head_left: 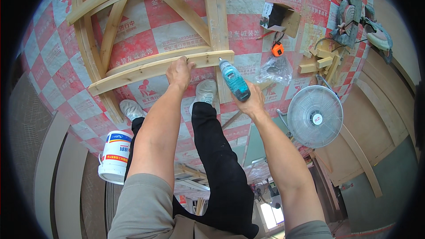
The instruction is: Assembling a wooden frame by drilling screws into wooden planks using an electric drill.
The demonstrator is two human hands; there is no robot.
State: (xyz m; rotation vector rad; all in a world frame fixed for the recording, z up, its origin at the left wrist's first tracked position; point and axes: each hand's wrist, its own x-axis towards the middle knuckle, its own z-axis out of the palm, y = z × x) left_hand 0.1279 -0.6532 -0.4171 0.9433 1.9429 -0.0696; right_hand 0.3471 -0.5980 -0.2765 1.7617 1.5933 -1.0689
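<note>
Left hand (179, 73) fingers press flat on the wooden frame (150, 68); right hand (250, 102) fingers wrap the teal drill (233, 79), whose tip meets it

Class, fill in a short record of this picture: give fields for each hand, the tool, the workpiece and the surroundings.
Left hand: pressed on a rail of the wooden frame
Right hand: grips a teal cordless drill
Drill tip: at the end of the rail
Floor: red and white checked sheeting
Nearby: white bucket, floor fan, orange tape measure, circular saw
</note>
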